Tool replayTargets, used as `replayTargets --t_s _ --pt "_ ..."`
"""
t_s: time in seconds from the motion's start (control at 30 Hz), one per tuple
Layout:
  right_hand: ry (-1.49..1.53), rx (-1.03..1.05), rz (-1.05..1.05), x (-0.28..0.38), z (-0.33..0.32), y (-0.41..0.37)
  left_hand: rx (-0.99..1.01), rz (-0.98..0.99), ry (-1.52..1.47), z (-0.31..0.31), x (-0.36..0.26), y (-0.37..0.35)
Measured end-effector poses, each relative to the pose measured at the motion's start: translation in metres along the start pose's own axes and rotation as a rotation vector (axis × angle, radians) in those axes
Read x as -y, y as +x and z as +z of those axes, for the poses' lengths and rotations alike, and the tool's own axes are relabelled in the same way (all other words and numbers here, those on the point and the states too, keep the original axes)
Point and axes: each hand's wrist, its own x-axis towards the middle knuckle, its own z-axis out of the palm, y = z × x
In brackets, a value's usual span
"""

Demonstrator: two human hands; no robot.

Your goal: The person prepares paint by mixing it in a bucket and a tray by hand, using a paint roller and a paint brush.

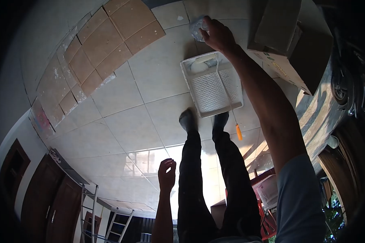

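My right hand (218,34) is stretched far forward, its fingers closed on a clear crumpled plastic container (198,28), whose exact kind I cannot make out. Just below that hand lies a white paint tray (194,95) with a textured ramp and whitish paint at its far end. A paint roller (207,59) rests across the tray, its orange handle (239,132) sticking out over the near edge. My left hand (166,174) hangs beside my left leg, fingers loosely curled and apart from the thumb, with nothing visible in it.
Paint-spotted cardboard sheets (109,44) cover part of the tiled floor (121,97) at the left. A cardboard box (288,69) stands at the right. Ladders (119,227) and brown doors (48,202) appear at lower left, and a red chair (267,222) behind my legs.
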Motion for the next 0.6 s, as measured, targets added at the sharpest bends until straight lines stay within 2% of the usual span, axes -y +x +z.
replayTargets --t_s 0.03,0.1,0.13,0.2,0.23,0.3,0.4,0.47,0.53,0.6 --pt "0.021 -0.046 -0.058 0.004 -0.008 -0.006 -0.007 -0.011 0.013 0.001 -0.018 0.003" --pt "0.117 -0.025 -0.079 0.027 -0.042 -0.019 -0.008 -0.097 -0.027 0.005 -0.033 0.018" --pt "0.164 -0.014 -0.088 0.041 -0.060 -0.028 -0.017 -0.078 0.013 0.005 -0.058 0.028" --pt "0.213 -0.064 -0.177 0.066 -0.090 -0.053 -0.048 0.087 0.094 0.008 -0.091 0.050" --pt "0.242 -0.038 -0.176 0.082 -0.107 -0.066 -0.019 0.136 0.112 0.009 -0.107 0.063" --pt "0.301 0.000 -0.160 0.114 -0.142 -0.092 -0.072 0.354 0.242 0.015 -0.149 0.082" --pt "0.412 0.078 -0.086 0.160 -0.185 -0.129 -0.105 0.541 0.292 0.027 -0.184 0.100" --pt "0.484 0.111 -0.045 0.183 -0.200 -0.156 -0.035 0.508 0.072 0.032 -0.184 0.105" --pt "0.541 0.069 -0.042 0.198 -0.206 -0.182 0.012 0.544 -0.284 0.038 -0.197 0.089" --pt "0.687 0.130 0.114 0.204 -0.221 -0.200 -0.090 0.895 0.164 0.026 -0.163 0.086"
